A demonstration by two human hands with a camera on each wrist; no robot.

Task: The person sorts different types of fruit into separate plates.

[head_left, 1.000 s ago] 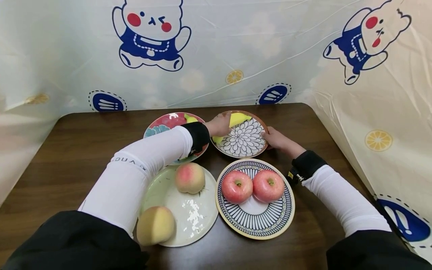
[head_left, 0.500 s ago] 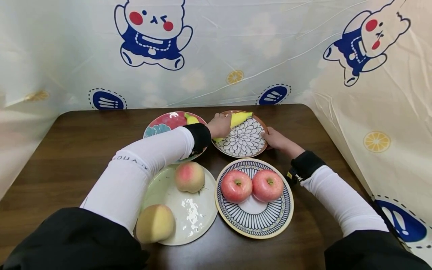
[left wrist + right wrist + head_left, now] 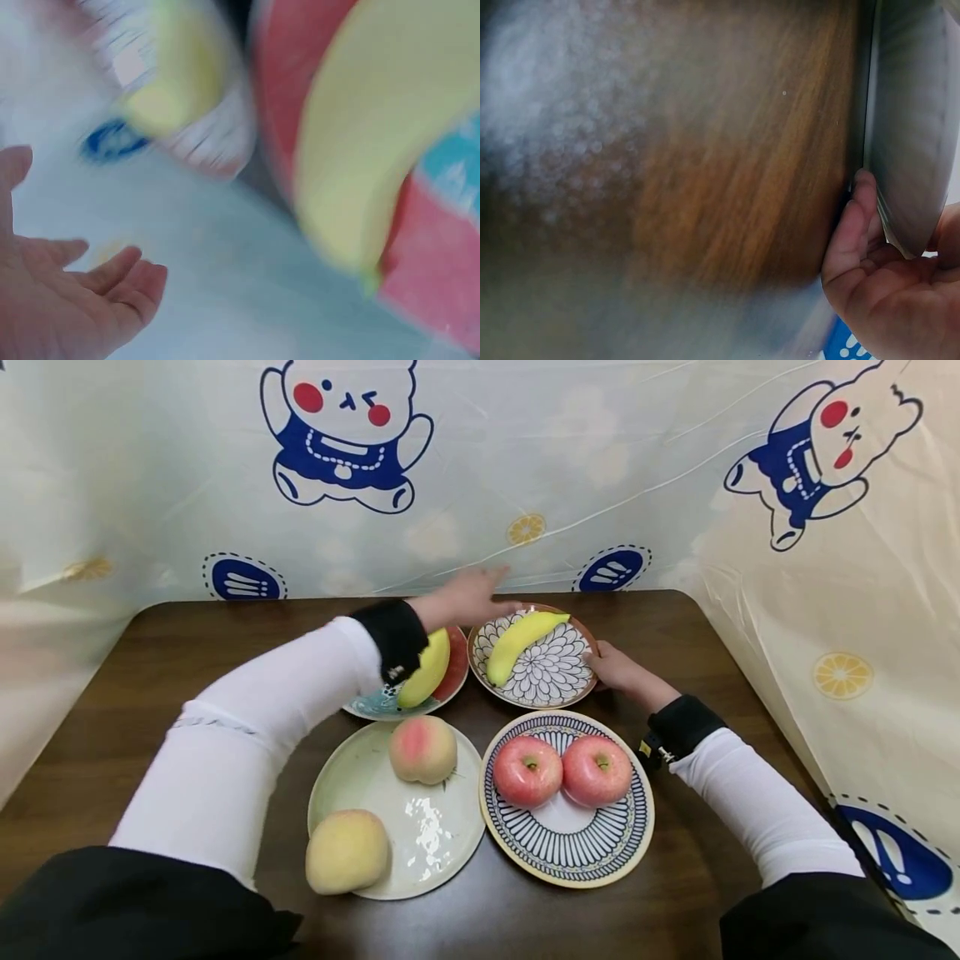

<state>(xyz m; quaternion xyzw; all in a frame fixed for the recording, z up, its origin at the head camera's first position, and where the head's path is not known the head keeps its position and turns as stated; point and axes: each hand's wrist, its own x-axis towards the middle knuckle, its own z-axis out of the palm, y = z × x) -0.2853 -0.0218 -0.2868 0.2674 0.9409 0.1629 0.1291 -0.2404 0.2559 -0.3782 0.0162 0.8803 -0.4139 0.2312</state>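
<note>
My left hand (image 3: 467,597) is above the back of the table, fingers spread and holding nothing. In the left wrist view this hand (image 3: 79,304) appears with loosely bent fingers. A yellow banana (image 3: 517,645) lies on a brown-rimmed plate with a black-and-white petal pattern (image 3: 558,675). My right hand (image 3: 618,672) grips that plate's right rim; the right wrist view shows the thumb on one side of the plate edge (image 3: 911,127) and fingers beneath. Left of it, another banana (image 3: 429,675) rests on a red and teal plate (image 3: 456,672), partly covered by my left wrist.
Nearer me, a pale green plate (image 3: 431,860) bears two peaches, one peach (image 3: 347,852) overhanging its left rim. Beside it a blue-patterned plate (image 3: 570,860) carries two red apples (image 3: 527,772). A printed cloth (image 3: 480,460) rises behind the brown table (image 3: 202,685).
My left hand has let go of the banana on the petal plate and moved up and left. Both bananas now show more fully. My right hand stays at the plate's rim.
</note>
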